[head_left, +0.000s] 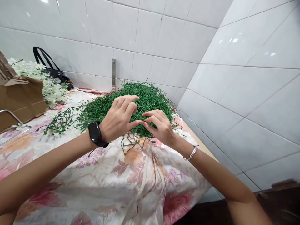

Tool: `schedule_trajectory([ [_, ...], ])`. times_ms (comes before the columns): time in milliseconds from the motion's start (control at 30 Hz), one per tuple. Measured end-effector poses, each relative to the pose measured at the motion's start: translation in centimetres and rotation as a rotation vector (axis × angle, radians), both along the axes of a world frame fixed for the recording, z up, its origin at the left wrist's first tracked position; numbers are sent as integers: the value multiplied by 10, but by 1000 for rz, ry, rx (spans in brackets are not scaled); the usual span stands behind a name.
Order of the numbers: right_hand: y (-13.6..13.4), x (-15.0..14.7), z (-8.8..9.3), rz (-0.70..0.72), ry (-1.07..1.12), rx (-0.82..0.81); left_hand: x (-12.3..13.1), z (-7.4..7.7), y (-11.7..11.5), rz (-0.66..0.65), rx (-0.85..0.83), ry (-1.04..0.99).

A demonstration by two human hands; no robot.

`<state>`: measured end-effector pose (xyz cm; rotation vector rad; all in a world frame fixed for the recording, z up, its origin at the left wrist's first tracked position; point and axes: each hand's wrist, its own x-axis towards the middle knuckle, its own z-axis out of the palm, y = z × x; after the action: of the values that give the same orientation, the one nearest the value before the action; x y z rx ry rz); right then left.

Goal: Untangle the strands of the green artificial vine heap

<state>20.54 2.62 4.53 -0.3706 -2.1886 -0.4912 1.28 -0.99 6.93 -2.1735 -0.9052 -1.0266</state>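
Observation:
A large heap of thin green plastic stems [150,93] lies on the flowered cloth, with both of my hands over its front side. My left hand [120,115], with a black band on the wrist, has its fingers bent and its thumb stretched to the right, apart from them. The thumb tip meets the fingertips of my right hand [160,126]. That hand is closed in a pinch, and a small dark bit shows between its thumb and fingers; what it is, I cannot make out. Some loose stems [130,143] hang out below the hands.
Flowered cloth [100,181] covers the table. At left stand a brown cardboard box [23,97], white artificial flowers [52,90] and a dark bag [58,75] with black handles. A bent metal wire [16,117] is near the box. Tiled walls [150,40] close off the back and right.

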Motion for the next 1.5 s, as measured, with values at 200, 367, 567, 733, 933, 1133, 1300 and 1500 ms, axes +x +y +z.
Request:
schedule_trajectory([
  [200, 4, 7, -9, 56, 108, -79, 12, -17, 5, -236, -108, -2],
  [367, 1, 9, -29, 69, 101, -171, 14, -49, 11, -227, -387, -146],
  [567, -7, 8, -41, 106, 88, -176, 15, -57, 2, -277, -376, -154],
  [733, -15, 6, -42, 153, 72, -193, 14, -60, -5, -305, -320, -140],
  [933, -22, 6, -39, 180, 94, -198, 12, -65, -12, -293, -378, -153],
  [1133, -22, 7, -39, 169, 143, -290, 15, -66, -15, -326, -467, -257],
  [1300, -18, 9, -42, 156, 140, -318, 20, -68, -20, -334, -602, -316],
  [1500, -17, 11, -42, 149, -15, -186, 19, -66, -19, -282, -632, -276],
])
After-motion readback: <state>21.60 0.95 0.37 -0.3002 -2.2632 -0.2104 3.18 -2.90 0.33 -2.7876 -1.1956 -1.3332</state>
